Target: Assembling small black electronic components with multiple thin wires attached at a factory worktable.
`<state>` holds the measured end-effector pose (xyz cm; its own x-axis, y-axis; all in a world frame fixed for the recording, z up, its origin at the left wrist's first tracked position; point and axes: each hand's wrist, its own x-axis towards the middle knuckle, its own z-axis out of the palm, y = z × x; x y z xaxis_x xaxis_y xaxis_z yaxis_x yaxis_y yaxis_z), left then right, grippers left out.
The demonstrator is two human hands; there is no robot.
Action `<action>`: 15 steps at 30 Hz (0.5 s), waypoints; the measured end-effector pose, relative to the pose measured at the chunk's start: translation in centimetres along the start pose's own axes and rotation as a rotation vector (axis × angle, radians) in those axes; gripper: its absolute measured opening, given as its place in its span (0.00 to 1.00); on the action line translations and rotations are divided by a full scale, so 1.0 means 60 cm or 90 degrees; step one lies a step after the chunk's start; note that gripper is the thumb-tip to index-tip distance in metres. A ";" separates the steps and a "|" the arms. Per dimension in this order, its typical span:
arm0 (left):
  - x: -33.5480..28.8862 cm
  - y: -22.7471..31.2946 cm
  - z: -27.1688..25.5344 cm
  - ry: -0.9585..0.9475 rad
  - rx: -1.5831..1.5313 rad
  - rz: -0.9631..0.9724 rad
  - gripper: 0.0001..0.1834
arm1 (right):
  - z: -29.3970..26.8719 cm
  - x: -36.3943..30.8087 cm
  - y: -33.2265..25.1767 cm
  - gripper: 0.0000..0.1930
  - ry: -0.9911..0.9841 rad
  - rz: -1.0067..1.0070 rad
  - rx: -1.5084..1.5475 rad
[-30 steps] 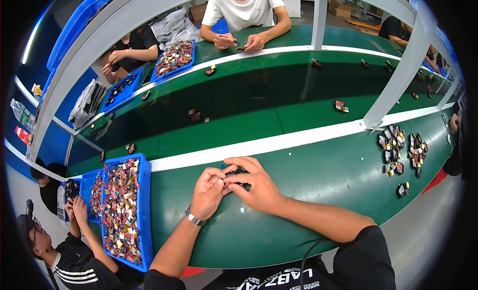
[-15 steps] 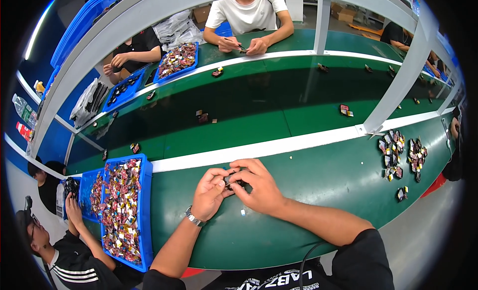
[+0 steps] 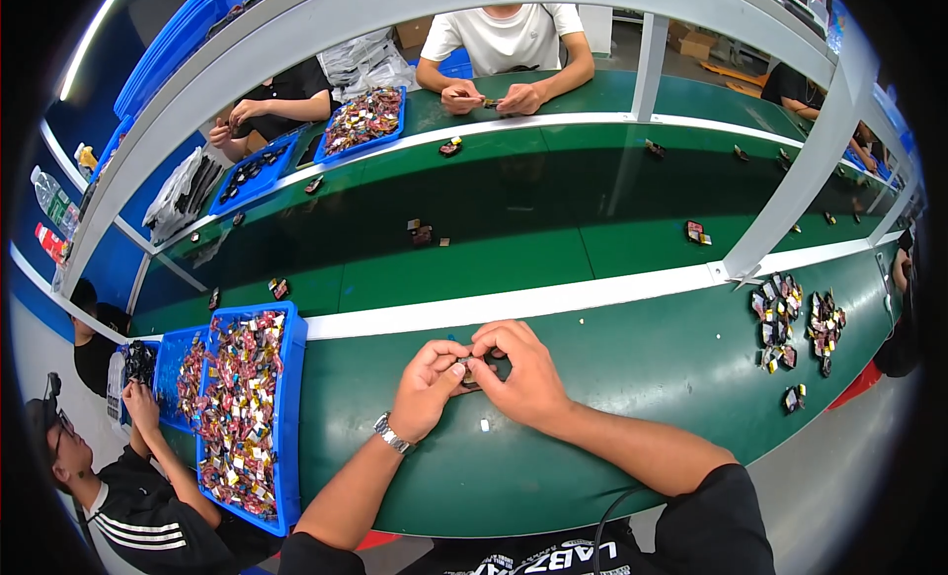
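Note:
Above the green work surface, my two hands meet around a small dark part (image 3: 471, 373), mostly covered by fingers, so its exact kind cannot be made out. My left hand (image 3: 423, 389), with a metal-band watch on its wrist, pinches it from the left. From the other side, my right hand (image 3: 525, 379) has thumb and fingertips closed on it. A small white scrap (image 3: 484, 425) lies on the surface just below the hands. To the left stands a blue tray (image 3: 294, 407) heaped with small red, white and yellow wired parts (image 3: 240, 417).
Two clusters of similar parts (image 3: 777, 318) and a single one (image 3: 795, 398) lie at the right. Beyond a white rail (image 3: 513, 302), a green belt (image 3: 533, 259) carries scattered parts. Grey frame posts (image 3: 805, 180) rise there. Co-workers sit across and at the left.
My fingers have shifted their hold on the small part, and both hands stay together. The view has moved slightly. The co-worker across has drawn both hands level around a small part.

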<state>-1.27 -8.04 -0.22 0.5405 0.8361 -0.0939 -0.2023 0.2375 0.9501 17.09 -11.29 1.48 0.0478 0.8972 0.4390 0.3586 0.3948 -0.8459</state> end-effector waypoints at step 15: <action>0.001 -0.008 0.010 0.055 0.045 0.051 0.09 | -0.001 -0.007 -0.005 0.11 -0.014 -0.195 -0.179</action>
<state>-0.66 -8.39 -0.49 0.4521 0.8911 -0.0387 -0.1828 0.1350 0.9738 17.01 -11.83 1.57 -0.1194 0.7521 0.6481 0.5942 0.5771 -0.5603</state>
